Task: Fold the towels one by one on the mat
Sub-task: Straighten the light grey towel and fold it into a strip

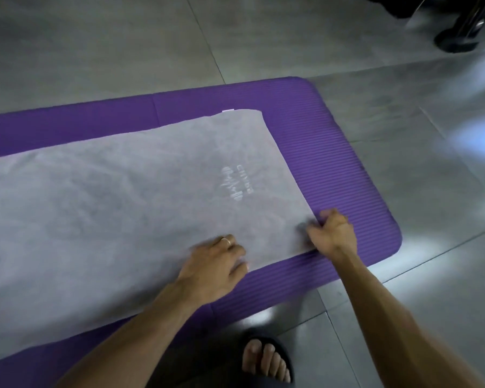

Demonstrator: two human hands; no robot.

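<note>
**Head view: near corner of the towel gripped, first fold about to start**

Head camera looks down on a pale grey towel (118, 205) spread flat along a purple ribbed mat (342, 175), which lies on the floor. The towel's far edge and near edge both sit inside the mat's borders, and its short end, with a faint white logo (235, 184) close by, stops short of the mat's rounded end.

The right hand (332, 232) has its fingers curled round the towel's near corner, bunching the cloth there. The left hand (214, 266) rests on the near edge just beside it, fingers loosely bent; whether it pinches the hem or only presses on it cannot be told. A ring (226, 241) shows on one finger.

To do this step well, I would judge that both hands should take the hem firmly, well apart along one edge, lift together and lay the cloth over so edge meets edge, then smooth out the shallow creases towards the left.

The floor (403, 121) is large grey glossy tile with bright reflections. A sandalled foot (266, 359) stands just off the mat, and a dark wheeled object (457, 37) sits at the far right.
</note>
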